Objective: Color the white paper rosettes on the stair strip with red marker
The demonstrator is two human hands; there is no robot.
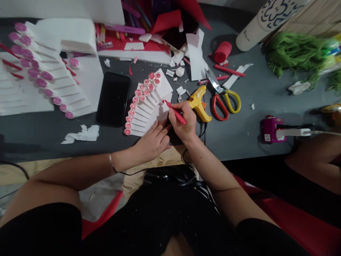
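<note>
My right hand (184, 119) grips a red marker (178, 114), its tip at a small red-marked spot on a white paper craft (160, 113). Along the craft's curved edge stand several white paper rolls with red-and-pink rose tops (135, 100). Flat on the craft's lower part, my left hand (153, 141) lies with fingers stretched out, holding nothing. Just right of my right hand is a yellow glue gun (198, 103). Beyond it, scissors (217, 89) with one red and one yellow handle lie spread. A black phone (113, 100) rests left of the craft.
A similar craft with purple tops (41, 83) stands at the left. Paper scraps (81, 134) litter the grey table. A red roll (222, 52), a white bottle (266, 26), green strands (295, 53) and a purple plug adapter (273, 130) are to the right. Another person's arm (317, 156) shows there.
</note>
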